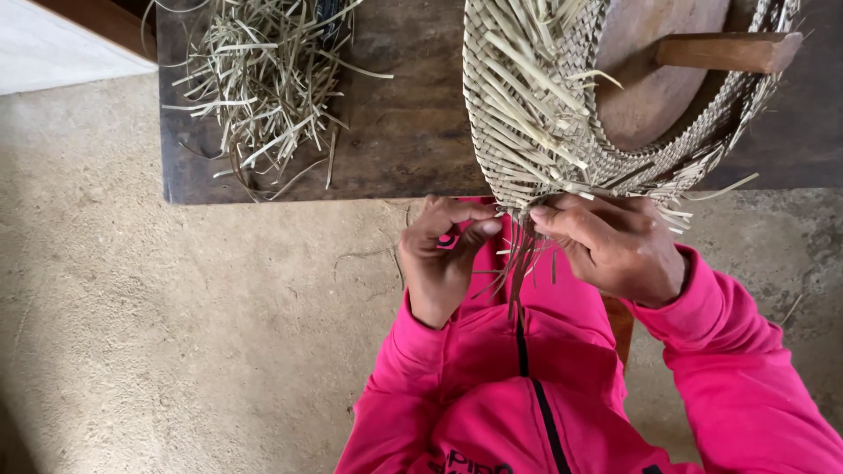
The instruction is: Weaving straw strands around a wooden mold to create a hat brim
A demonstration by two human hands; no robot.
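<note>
A half-woven straw hat sits over a round wooden block on a dark wooden bench. Loose straw ends hang from its near edge. My left hand pinches a few of these strands between thumb and fingers. My right hand grips the hat's edge and the strands just beside the left one. Both arms wear bright pink sleeves.
A pile of loose straw strips lies on the bench's left end. A wooden handle sticks out of the block toward the right. Below the bench is a sandy concrete floor. A pale board shows at the top left.
</note>
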